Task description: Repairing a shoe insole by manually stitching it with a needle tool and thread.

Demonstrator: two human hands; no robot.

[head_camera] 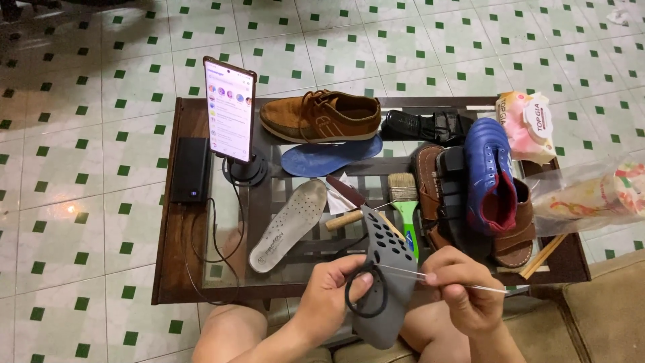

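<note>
Your left hand [329, 296] is clamped on a grey perforated rubber clog [388, 275] plus a black-handled pair of scissors [366, 296], just above your knees at the glass table [222, 202] edge; the clog's long axis runs near-vertical, one end toward you, the other toward the table. Your right hand [463, 289] has fingers pinched together on a thin pale thread [403, 270], probably nylon, stretched taut to the clog. It's matte, smooth, dotted with round holes.

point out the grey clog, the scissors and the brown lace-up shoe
grey clog [390, 269], head view, on its perforated upper
scissors [366, 296], head view, on the black handle loop by the left hand
brown lace-up shoe [321, 115], head view, on its side panel below the laces
</note>
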